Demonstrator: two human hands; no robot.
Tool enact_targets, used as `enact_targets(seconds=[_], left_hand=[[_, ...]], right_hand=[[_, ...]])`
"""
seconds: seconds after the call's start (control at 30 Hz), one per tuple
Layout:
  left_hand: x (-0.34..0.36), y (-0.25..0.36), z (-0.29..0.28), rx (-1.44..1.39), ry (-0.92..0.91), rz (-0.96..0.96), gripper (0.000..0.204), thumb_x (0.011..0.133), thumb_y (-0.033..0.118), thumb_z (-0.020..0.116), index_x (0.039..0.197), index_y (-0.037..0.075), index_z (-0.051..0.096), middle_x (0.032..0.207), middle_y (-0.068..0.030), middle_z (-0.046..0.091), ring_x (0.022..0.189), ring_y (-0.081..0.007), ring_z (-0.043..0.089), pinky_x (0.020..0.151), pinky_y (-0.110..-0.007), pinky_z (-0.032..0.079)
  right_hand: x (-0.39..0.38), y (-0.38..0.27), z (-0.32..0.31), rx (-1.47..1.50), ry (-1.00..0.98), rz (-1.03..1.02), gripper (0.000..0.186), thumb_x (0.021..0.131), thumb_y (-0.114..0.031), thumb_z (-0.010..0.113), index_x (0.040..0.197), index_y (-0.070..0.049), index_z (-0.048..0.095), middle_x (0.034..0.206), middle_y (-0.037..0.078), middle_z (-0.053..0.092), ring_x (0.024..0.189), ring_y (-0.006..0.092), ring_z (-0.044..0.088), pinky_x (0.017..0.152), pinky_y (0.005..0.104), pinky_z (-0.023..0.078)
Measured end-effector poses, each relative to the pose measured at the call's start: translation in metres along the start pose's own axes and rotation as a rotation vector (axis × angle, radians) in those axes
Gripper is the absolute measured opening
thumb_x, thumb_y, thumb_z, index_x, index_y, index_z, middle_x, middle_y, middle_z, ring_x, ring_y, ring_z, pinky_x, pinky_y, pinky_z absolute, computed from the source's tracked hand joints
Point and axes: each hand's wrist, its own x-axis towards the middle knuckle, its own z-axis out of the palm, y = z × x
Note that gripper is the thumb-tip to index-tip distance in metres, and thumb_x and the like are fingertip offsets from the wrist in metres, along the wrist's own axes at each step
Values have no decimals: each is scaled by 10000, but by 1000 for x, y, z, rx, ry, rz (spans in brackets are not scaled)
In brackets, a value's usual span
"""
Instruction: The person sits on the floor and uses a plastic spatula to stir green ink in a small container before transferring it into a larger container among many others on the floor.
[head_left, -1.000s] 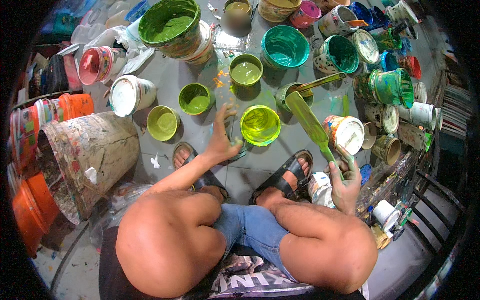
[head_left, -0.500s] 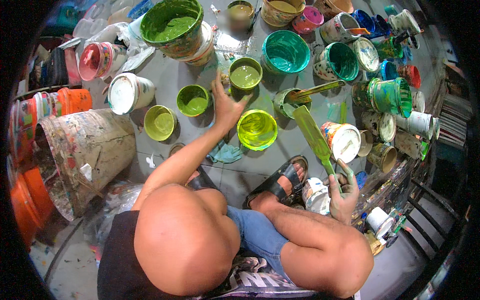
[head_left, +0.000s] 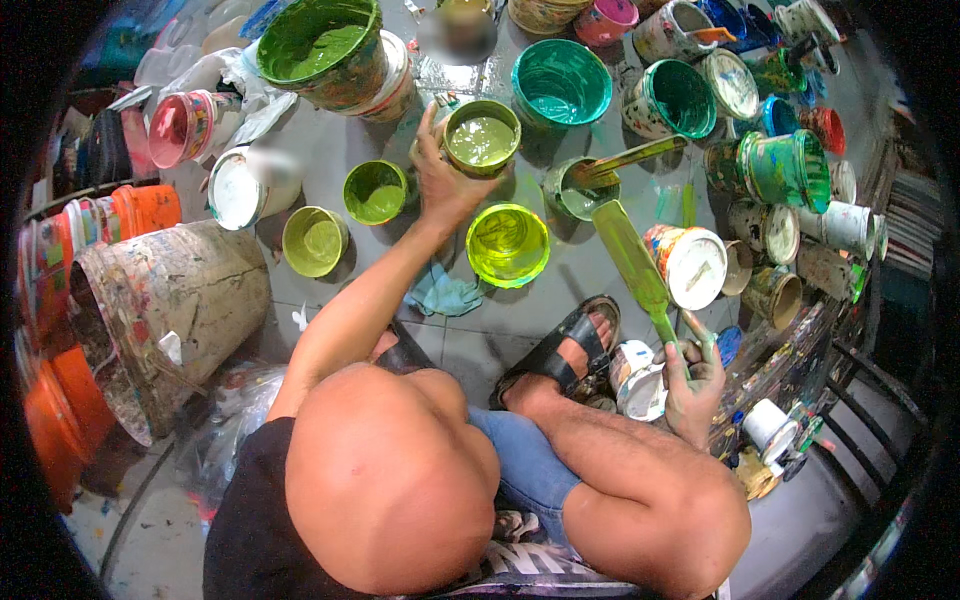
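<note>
My left hand is wrapped around the side of a small tub of olive-green paint, tilted a little toward me. Upright in my right hand is a paint-smeared spatula, gripped by its green handle with the broad blade pointing up and left. Just below the held tub stands a bright yellow-green tub. Two more small tubs are to its left, a green one and an olive one. A pot with a stained stirring stick across it stands between tub and blade.
A large green-paint bucket stands at the far left, a teal bucket at the far middle. Several paint buckets crowd the right side. A big stained bin lies on the left. A blue glove lies on the floor near my sandals.
My left hand has closed round the olive-green paint tub, which looks raised and nearer. The spatula stays in my right hand, almost unmoved. The whole view has shifted slightly.
</note>
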Motion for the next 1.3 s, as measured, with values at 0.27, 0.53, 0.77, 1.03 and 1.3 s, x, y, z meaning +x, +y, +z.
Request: enact_targets(seconds=[0.27, 0.53, 0.77, 1.03, 1.3], left_hand=[[31, 100, -66, -143, -179, 381, 1147, 579, 167, 919, 1448, 46, 181, 1227, -169, 565, 1110, -261, 594, 993, -370, 458], [29, 121, -146, 268, -669, 555, 1173, 519, 177, 888, 1462, 15, 210, 1297, -139, 554, 1181, -340, 518, 1018, -419, 437], [18, 131, -165, 537, -749, 544, 1093, 515, 206, 853, 1459, 80, 316, 1283, -115, 552, 1157, -366, 502, 967, -426, 457], [22, 141, -157, 679, -819, 593, 1117, 499, 186, 850, 1478, 130, 314, 1296, -83, 531, 1169, -326, 478, 942, -437, 385], [28, 154, -142, 708, -880, 715, 1072, 536, 232, 828, 1477, 137, 324, 1305, -64, 528, 1167, -303, 478, 918, -426, 381]], right_hand=[[0, -19, 5, 172, -3, 51, 453, 927, -53, 611, 1356, -19, 469, 759, 17, 612, 584, 24, 445, 520, 176, 336], [1, -13, 7, 205, -10, -35, 437, 921, -23, 603, 1341, 3, 484, 815, 6, 584, 702, 49, 491, 634, 187, 390], [-1, -16, 14, 242, -34, 16, 449, 910, -7, 614, 1342, -8, 496, 831, -18, 574, 742, 37, 483, 675, 181, 392], [-1, -19, 7, 116, -53, -13, 337, 901, -69, 654, 1223, -3, 582, 851, 15, 615, 766, 64, 536, 709, 207, 439], [-5, -25, -10, -15, -81, -155, 196, 864, -64, 694, 1023, 20, 617, 879, 86, 680, 782, 99, 617, 712, 258, 496]])
